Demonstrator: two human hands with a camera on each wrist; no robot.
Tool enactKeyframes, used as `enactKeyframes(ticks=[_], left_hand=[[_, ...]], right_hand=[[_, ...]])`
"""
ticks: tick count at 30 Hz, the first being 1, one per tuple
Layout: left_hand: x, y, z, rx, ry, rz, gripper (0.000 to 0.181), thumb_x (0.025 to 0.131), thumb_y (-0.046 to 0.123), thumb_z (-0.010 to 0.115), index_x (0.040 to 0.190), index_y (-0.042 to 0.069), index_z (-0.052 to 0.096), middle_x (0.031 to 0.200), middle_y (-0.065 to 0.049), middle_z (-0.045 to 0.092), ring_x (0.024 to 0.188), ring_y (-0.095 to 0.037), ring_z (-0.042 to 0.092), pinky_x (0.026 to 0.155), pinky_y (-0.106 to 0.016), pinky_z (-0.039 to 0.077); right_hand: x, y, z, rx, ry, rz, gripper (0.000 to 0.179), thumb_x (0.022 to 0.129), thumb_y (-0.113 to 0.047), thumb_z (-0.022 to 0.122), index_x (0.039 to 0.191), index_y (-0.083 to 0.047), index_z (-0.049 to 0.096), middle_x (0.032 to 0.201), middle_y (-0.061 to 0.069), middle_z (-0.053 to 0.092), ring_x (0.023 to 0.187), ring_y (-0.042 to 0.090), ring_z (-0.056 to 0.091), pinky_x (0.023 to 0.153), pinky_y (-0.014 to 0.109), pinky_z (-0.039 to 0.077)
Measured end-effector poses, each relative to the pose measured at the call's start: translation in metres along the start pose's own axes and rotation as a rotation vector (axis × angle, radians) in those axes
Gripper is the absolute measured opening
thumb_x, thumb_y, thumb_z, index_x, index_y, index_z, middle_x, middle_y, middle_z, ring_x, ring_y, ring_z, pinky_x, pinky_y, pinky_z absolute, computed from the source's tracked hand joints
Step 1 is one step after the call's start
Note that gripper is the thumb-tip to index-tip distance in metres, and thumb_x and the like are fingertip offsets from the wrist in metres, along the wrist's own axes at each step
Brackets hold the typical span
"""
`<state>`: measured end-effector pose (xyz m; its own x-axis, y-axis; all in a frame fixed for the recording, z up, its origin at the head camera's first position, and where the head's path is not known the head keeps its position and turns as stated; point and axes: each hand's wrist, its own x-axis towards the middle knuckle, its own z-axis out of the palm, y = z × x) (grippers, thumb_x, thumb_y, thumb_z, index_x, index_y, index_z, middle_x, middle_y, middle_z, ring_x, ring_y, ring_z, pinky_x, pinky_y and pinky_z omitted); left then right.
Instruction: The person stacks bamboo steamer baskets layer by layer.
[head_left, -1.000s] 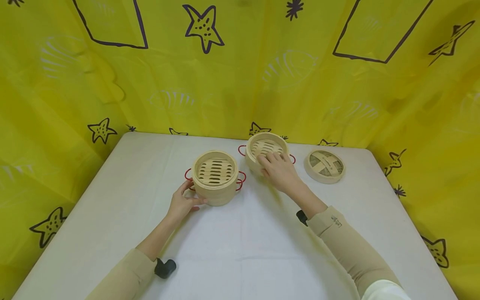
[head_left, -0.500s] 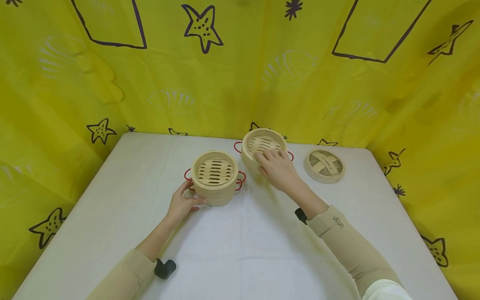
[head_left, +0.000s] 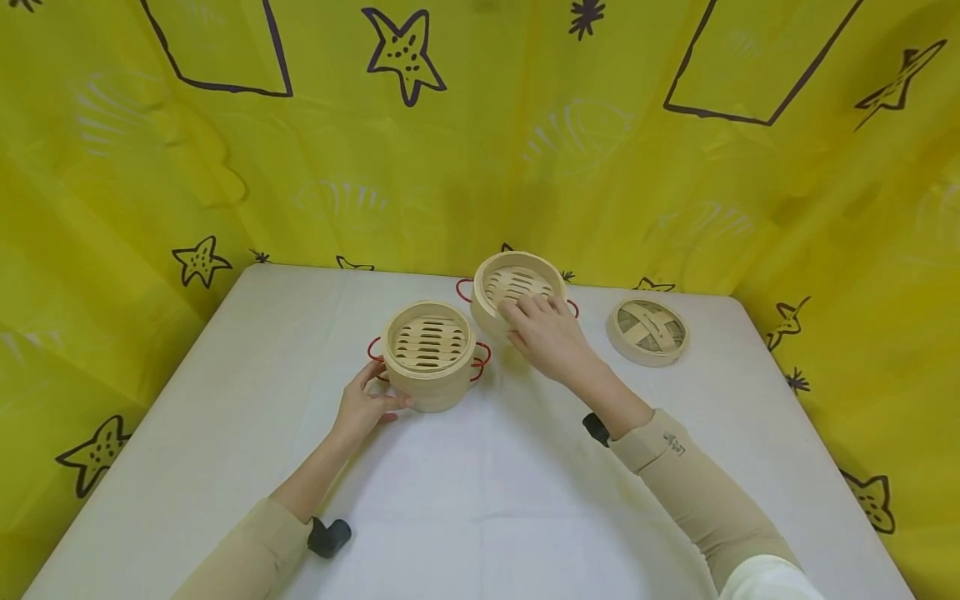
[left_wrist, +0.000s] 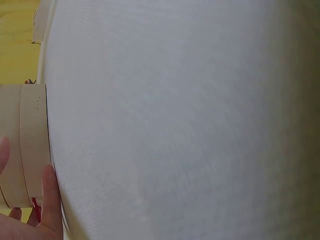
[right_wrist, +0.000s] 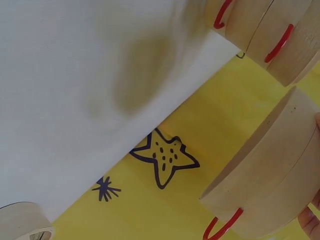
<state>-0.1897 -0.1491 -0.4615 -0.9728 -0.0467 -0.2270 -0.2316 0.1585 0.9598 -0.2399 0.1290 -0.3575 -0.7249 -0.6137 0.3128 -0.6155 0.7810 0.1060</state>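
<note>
A bamboo steamer stack (head_left: 431, 387) of at least two tiers with red side handles stands on the white table. My left hand (head_left: 363, 408) holds it at its left side, the thumb in front and fingers round the back left; in the left wrist view those fingers (left_wrist: 51, 200) lie low against the wall of the stack. Behind and to the right, my right hand (head_left: 551, 337) grips the near rim of another bamboo steamer basket (head_left: 517, 267), also red-handled. The right wrist view has this basket (right_wrist: 265, 170) raised off the table and tilted, close to the stack (right_wrist: 260, 30).
A round bamboo lid (head_left: 648, 332) with crossed strips lies on the table (head_left: 480, 517) to the right of the right hand. Yellow curtains (head_left: 480, 150) with starfish drawings hang behind the table's back edge and at both sides.
My right hand has moved the raised steamer basket left and a little upward in the head view, nearer the stack. The left hand and the stack have stayed in place.
</note>
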Motion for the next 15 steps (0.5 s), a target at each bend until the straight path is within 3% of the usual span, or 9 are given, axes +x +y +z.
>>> enactKeyframes(ticks=[12, 15], left_hand=[[-0.011, 0.019, 0.0, -0.018, -0.021, -0.017, 0.081, 0.069, -0.002, 0.075, 0.138, 0.007, 0.035, 0.141, -0.015, 0.031, 0.067, -0.008, 0.058, 0.066, -0.034, 0.055], [-0.01, 0.017, 0.0, -0.019, -0.02, -0.018, 0.081, 0.069, -0.001, 0.076, 0.138, 0.008, 0.036, 0.141, -0.014, 0.031, 0.067, -0.008, 0.059, 0.066, -0.032, 0.055]], right_hand=[[0.004, -0.008, -0.007, -0.005, 0.015, -0.033, 0.031, 0.088, -0.022, 0.06, 0.115, -0.013, 0.048, 0.095, 0.006, 0.047, 0.094, 0.026, 0.045, 0.083, 0.039, 0.035], [0.005, -0.011, -0.009, 0.001, 0.025, -0.042, 0.031, 0.088, -0.022, 0.061, 0.114, -0.013, 0.048, 0.094, 0.005, 0.047, 0.094, 0.026, 0.046, 0.082, 0.039, 0.034]])
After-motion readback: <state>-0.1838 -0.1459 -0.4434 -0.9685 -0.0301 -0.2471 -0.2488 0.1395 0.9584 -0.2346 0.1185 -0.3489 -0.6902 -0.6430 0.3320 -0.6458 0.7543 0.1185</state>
